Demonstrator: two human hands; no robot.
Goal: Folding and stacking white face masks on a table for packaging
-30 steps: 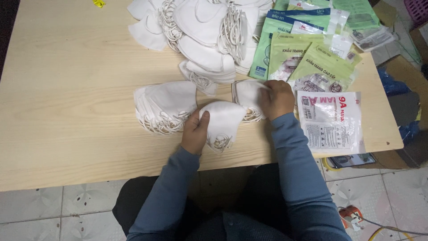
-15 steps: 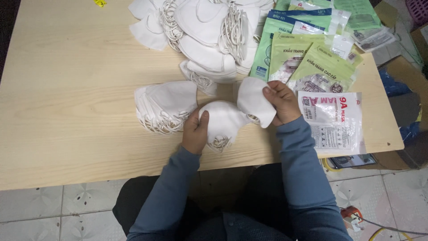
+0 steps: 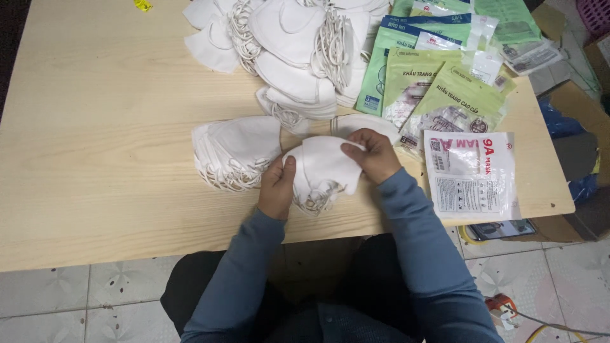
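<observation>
A pale wooden table (image 3: 95,159) fills most of the frame. Below it, along the bottom edge, a floor of patterned grey-white tiles (image 3: 76,298) is seen.

Matt white cloth masks (image 3: 321,166), pale smooth wood table (image 3: 108,133), glossy plastic packets (image 3: 471,174)

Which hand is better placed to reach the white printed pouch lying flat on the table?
Right, probably. The right hand sits beside the white printed pouch, while the left hand steadies the small stack of white fabric masks farther away.
</observation>
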